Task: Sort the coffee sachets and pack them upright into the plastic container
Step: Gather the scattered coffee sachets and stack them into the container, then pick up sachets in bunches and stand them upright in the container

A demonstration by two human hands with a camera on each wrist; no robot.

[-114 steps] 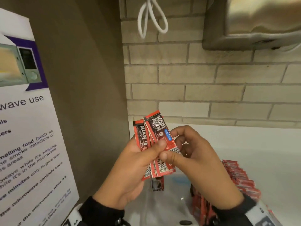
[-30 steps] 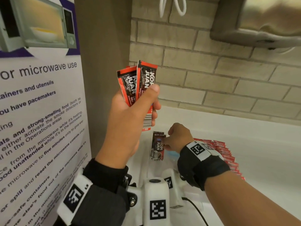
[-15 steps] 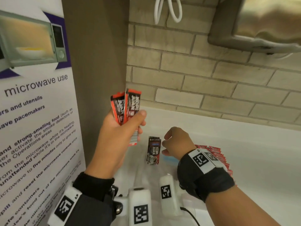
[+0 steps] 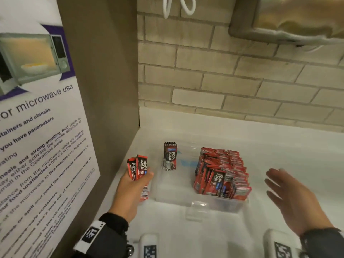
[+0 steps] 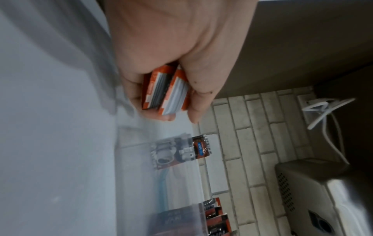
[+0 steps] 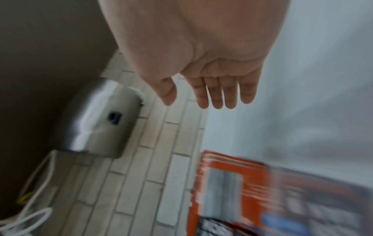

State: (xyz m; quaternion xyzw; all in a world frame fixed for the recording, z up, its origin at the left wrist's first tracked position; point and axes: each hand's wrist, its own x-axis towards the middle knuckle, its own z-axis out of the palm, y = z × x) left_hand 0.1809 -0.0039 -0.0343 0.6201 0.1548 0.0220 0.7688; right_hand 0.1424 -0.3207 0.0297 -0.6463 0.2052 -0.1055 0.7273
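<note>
A clear plastic container [image 4: 197, 202] sits on the white counter. Its right half holds a dense upright pack of red coffee sachets [image 4: 223, 172] [image 6: 232, 180]. One sachet [image 4: 169, 156] [image 5: 201, 147] stands alone, upright, against the container's far left wall. My left hand [image 4: 130, 189] [image 5: 167, 89], just left of the container, grips a small bunch of red sachets [image 4: 138, 167] [image 5: 165, 94] that stick up out of the fist. To the right of the container, above the counter, my right hand [image 4: 290, 198] [image 6: 206, 89] hovers with straight spread fingers and holds nothing.
A brown side panel with a microwave-use poster [image 4: 37, 127] closes off the left. A brick wall [image 4: 223, 81] stands behind the white counter [image 4: 288, 146]. Above hang a steel dispenser [image 4: 297, 21] and a looped white cable [image 4: 178, 6].
My right hand let go of the single sachet in the container and swung out to the right, fingers spread. My left hand dropped with its bunch to the container's left side.
</note>
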